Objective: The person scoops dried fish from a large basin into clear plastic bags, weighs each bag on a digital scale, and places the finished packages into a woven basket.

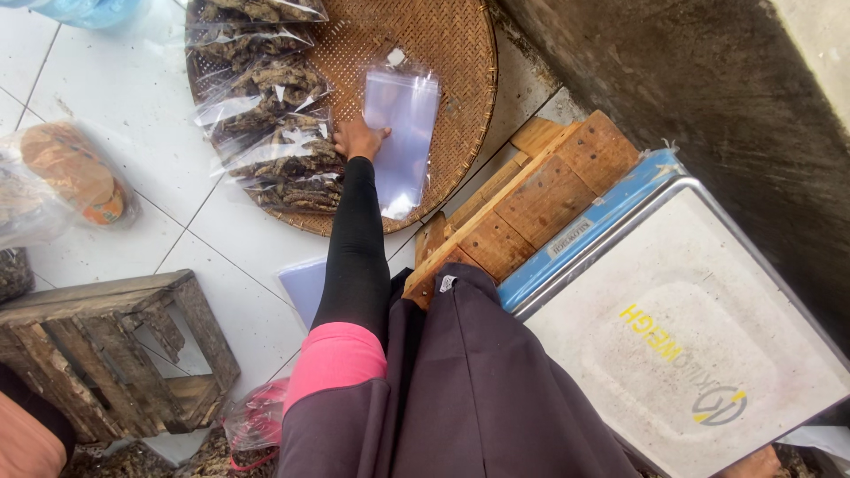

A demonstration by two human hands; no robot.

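Note:
My left hand (358, 139) reaches forward in a black sleeve with a pink cuff. It grips the left edge of an empty clear zip bag (403, 142), thumb over the plastic. The bag lies on a round woven tray (452, 53). Just left of the hand, several clear bags filled with dark dried pieces (279, 133) lie stacked in a column on the same tray. My right hand is out of sight; a small patch of skin (754, 464) at the bottom right edge cannot be identified.
A metal weighing scale (682, 345) with a blue base sits on a wooden block (540, 195) at right, below a dark wall. A wooden crate (115, 345), a bag of round brown crackers (75, 173), loose clear bags (304, 285) and a red bag (258, 423) lie on white tiles.

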